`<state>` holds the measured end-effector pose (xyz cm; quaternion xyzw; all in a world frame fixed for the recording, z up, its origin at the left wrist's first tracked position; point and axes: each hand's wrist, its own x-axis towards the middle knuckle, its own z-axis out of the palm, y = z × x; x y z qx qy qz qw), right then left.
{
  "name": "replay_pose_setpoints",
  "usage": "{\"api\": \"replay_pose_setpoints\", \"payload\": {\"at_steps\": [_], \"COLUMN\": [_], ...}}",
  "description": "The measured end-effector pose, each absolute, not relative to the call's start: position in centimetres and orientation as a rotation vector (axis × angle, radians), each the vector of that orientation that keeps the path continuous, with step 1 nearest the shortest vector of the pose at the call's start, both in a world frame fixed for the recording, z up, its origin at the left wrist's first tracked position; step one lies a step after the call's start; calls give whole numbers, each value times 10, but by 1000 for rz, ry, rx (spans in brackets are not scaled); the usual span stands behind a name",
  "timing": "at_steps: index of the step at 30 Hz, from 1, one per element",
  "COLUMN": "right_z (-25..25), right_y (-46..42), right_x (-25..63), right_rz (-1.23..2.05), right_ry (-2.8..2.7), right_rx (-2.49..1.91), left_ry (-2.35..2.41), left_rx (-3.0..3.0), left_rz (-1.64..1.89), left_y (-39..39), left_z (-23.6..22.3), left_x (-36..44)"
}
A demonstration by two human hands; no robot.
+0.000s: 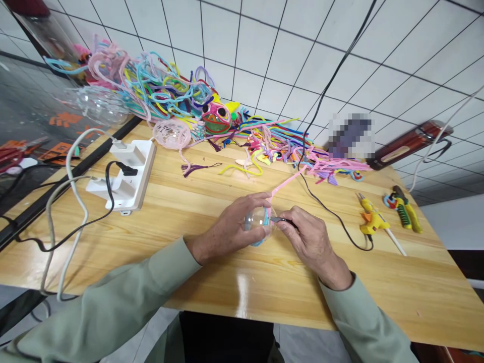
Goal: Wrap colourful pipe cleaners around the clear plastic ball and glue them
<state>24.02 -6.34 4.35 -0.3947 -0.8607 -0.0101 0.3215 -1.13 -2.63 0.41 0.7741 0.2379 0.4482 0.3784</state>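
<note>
My left hand [245,222] is closed around a clear plastic ball [256,217] above the wooden table. Blue fuzzy stem runs along the ball's side and underneath, and a pink pipe cleaner [284,185] sticks out from its top toward the back. My right hand [308,237] pinches a thin dark tool with a pointed tip [278,220], whose exact kind I cannot make out. Its tip meets the ball's right side, at the strip of pipe cleaner. The fingers partly hide the ball.
A white power strip [141,176] with plugs and cables lies at left. Behind are heaps of coloured pipe cleaners [162,85] and a pink fish-like figure [217,118]. A yellow glue gun [372,219], pliers [406,209] and a reddish-brown flask [412,143] lie at right. A black cord crosses the table.
</note>
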Motion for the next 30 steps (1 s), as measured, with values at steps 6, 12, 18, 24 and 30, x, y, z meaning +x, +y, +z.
{"api": "replay_pose_setpoints", "payload": {"at_steps": [6,12,18,24,30], "right_z": [46,42,40,40,35], "right_y": [-60,-61,-60,-58,-58], "right_x": [240,241,239,238,240], "right_rz": [-19,78,21,39,103], "right_ry": [-2266,-2118,-2202,-2180,-2123], "right_rx": [-1020,-1095,-1065,-1059,-1124], "left_ry": [669,695,682,676,687], "left_rx": [1960,1927,1964,1958,1955], "left_rz": [1108,1084,1105,1097,1090], "left_y": [-26,-29,-30,-28,-29], "left_z": [6,11,8,10,9], "left_x": [-10,-10,-10,-11,-10]}}
